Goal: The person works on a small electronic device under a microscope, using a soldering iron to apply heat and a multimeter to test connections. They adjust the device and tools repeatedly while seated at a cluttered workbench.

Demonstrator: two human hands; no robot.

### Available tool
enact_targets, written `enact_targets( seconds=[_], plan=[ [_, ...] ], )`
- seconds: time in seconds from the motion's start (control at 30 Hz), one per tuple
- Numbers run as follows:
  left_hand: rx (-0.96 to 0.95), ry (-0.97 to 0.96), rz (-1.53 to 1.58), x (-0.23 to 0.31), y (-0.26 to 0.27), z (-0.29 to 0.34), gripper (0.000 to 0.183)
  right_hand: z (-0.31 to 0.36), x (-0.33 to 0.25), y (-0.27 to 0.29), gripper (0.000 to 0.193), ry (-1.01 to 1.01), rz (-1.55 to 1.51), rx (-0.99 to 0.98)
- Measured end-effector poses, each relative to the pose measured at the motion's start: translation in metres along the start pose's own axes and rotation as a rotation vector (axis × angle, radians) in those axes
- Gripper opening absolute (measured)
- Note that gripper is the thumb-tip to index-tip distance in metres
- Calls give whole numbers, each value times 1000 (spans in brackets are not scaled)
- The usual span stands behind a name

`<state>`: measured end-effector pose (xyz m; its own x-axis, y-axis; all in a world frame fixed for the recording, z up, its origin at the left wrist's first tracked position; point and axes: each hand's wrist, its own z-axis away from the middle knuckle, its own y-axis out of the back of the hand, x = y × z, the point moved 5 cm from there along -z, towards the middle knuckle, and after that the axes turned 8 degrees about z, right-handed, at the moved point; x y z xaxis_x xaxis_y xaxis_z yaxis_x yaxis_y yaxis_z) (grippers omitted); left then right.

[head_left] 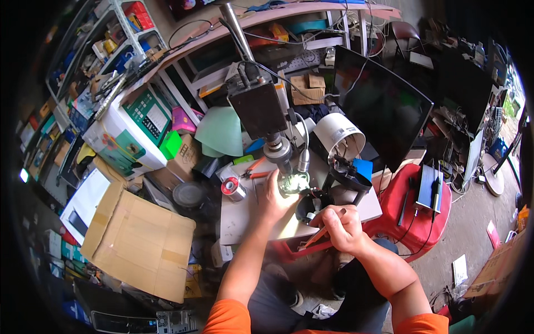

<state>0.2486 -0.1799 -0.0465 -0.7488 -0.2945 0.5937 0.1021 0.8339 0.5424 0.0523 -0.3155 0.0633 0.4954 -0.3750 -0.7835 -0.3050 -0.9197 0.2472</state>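
Observation:
Under the lens of a black box-shaped microscope camera [272, 146], my left hand [273, 201] is closed round a small brightly lit piece [293, 183]. Glare washes out that piece, so its kind does not show. My right hand [344, 225] grips a slim orange tool [315, 238] that slants down to the left, just right of the lit piece. Between the hands sits a dark part with thin wires [307, 207]. A small metal lamp [303, 161] shines on the spot. Left of my left hand stand a solder spool [233, 189] and orange-handled pliers [257, 167].
A white housing with cables [339, 134] and a black-rimmed device [347, 177] crowd the right of the small worktop [236, 220]. Beyond them leans a large dark screen [381, 103]. A red stool [384, 222] bears a blue box [424, 192]. Flattened cardboard [142, 239] lies left.

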Motion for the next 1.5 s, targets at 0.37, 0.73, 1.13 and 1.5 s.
enact_targets(
  seconds=[0.37,0.73,1.13,1.5],
  plan=[
    [22,-3,-95,7,5,-2,98,0,0,-2,31,25,-9,7],
    [-7,46,5,4,2,-3,95,0,1,-3,31,-6,1,-24],
    [14,55,23,-13,-4,0,98,-2,0,-3,40,0,19,-67],
    [35,3,25,-8,1,1,94,-50,23,37,42,-538,-206,194]
  ],
)
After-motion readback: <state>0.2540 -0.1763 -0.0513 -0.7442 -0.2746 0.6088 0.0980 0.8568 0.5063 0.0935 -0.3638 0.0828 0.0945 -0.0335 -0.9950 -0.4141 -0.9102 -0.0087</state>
